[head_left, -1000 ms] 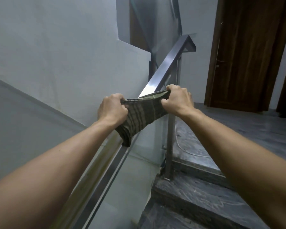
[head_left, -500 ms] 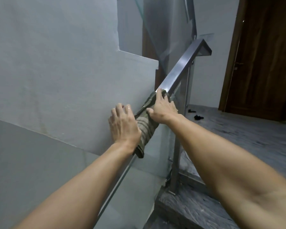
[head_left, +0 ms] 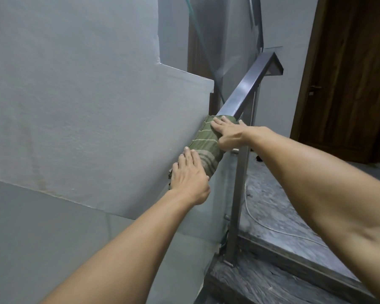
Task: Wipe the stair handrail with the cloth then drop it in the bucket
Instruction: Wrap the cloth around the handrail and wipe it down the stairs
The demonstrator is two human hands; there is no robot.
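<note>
A green cloth with pale stripes is draped over the sloping steel handrail. My left hand lies flat on the cloth's lower end, fingers pointing up the rail. My right hand presses flat on the cloth's upper end, fingers spread. The rail below my hands is hidden by my left arm. No bucket is in view.
A steel post holds the rail and a glass panel at the top of dark stone steps. A grey wall runs along the left. A brown wooden door stands at the right on the landing, with a white cord on the floor.
Both hands went from gripping the cloth stretched between fists to lying flat on it wrapped over the rail. The cloth and hands have slid up the rail.
</note>
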